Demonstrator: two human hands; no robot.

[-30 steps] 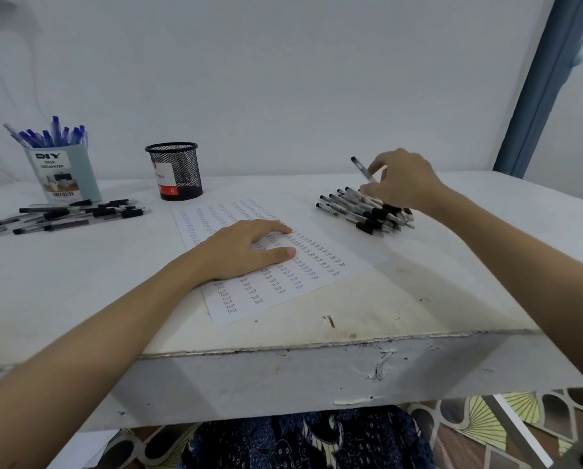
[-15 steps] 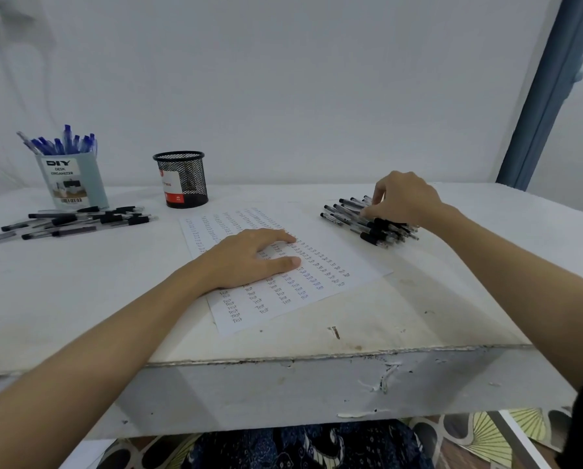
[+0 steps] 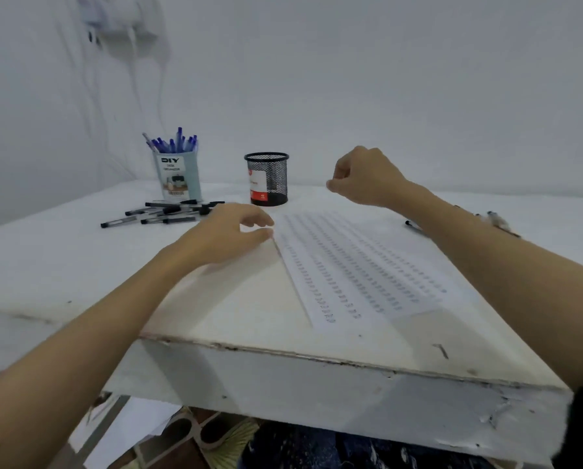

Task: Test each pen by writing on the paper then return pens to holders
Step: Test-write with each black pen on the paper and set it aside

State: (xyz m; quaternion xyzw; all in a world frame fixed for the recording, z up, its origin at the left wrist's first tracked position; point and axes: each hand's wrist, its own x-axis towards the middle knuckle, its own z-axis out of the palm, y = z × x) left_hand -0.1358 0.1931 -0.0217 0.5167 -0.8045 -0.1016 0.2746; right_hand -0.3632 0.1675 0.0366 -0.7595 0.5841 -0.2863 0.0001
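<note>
White tabletop [image 3: 63,265] against a pale wall. Far left: black pens [image 3: 161,213] lie loose before a blue holder [image 3: 178,177] containing blue pens [image 3: 175,142]. Left hand [image 3: 229,231], fingers relaxed and holding nothing, sits at the left edge of the paper [image 3: 368,269]. Black mesh holder [image 3: 268,179] stands behind. Right hand [image 3: 364,177] hovers raised, fingers curled; whether this grip holds anything cannot be told. More pens [image 3: 415,226] show beside the right forearm.
</note>
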